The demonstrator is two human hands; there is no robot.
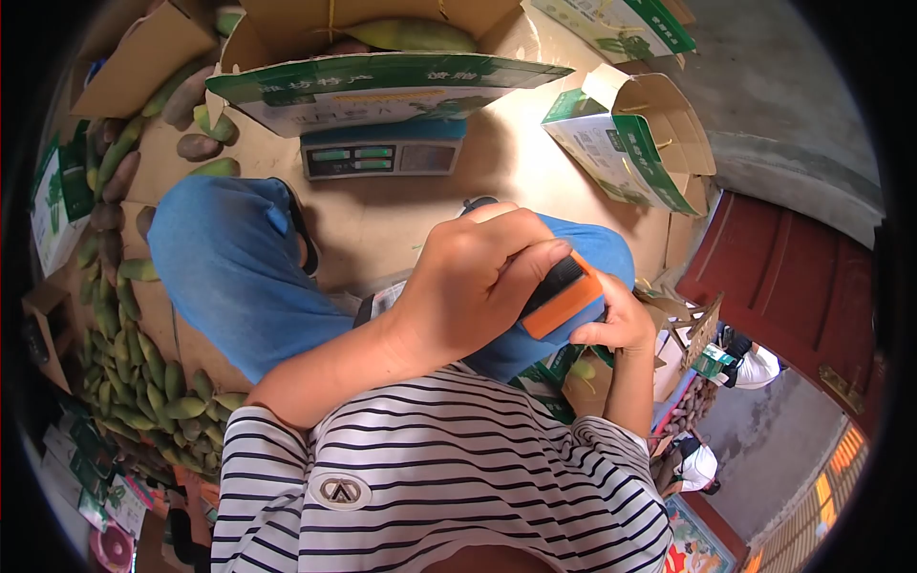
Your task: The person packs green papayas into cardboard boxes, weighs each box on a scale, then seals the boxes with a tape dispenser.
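Observation:
My left hand [468, 277] reaches across from the left, its fingers and thumb pinched on the black ridged part of an orange and black object [564, 310]. On the object's right side is my right hand [626, 320], its thumb near the lower edge and the other fingers partly hidden behind. Both hands are above my blue-clad right knee [607, 244]. Beyond them, a scale [382, 151] with green displays stands on the cardboard-covered floor [382, 224], partly under the flap of an open green and white box [382, 91] that holds long green produce [406, 35].
Another open box [630, 143] stands at the upper right. Many green and purplish vegetables [143, 382] lie along the left side, beside more boxes [57, 205]. A dark red door [774, 277] is at the right; two other people [755, 368] are beyond it.

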